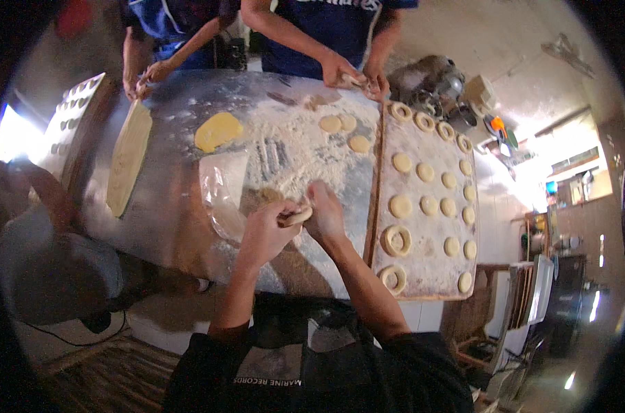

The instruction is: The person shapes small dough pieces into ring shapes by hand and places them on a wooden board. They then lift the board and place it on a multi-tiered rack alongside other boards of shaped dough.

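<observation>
Over the near part of the floured table, my left hand (265, 233) is closed on a small piece of pale dough (297, 217) that looks like a ring. My right hand (325, 215) pinches the same dough from the other side. Just left of my hands lies a clear plastic sheet or bag (223, 182). Loose flour (298, 155) is spread beyond them, with a few flat dough rounds (331, 124) at its far right. To the right, a wooden board (422, 227) carries rows of dough discs and dough rings (395, 241).
A long strip of dough (130, 158) and a yellow dough piece (219, 132) lie on the table (168, 199). Across it, two people work with dough in their hands (353, 76). Another person sits at the left. A second board of dough pieces (71, 110) stands far left.
</observation>
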The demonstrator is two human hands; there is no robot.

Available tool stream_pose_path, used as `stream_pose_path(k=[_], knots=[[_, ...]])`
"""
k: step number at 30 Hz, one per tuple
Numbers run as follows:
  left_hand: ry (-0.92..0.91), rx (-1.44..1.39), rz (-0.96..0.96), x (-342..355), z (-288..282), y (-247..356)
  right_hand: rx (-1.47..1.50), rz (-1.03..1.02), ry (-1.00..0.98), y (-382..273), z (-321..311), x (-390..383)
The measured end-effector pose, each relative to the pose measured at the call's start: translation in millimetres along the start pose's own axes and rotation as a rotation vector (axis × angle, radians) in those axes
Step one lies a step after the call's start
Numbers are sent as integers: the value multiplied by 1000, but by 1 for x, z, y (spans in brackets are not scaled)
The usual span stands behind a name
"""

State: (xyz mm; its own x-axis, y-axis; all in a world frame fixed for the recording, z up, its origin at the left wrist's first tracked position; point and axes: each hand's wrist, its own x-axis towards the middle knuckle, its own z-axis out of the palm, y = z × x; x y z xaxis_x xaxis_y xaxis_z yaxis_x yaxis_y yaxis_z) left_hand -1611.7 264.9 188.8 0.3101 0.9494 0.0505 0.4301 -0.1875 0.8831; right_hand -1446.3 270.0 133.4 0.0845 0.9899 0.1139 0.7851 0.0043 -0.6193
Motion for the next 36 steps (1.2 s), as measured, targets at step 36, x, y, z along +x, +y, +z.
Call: stream_pose_path(k=[36], knots=[[86, -98, 157, -37, 208, 130, 813, -155, 145, 88, -184, -119]])
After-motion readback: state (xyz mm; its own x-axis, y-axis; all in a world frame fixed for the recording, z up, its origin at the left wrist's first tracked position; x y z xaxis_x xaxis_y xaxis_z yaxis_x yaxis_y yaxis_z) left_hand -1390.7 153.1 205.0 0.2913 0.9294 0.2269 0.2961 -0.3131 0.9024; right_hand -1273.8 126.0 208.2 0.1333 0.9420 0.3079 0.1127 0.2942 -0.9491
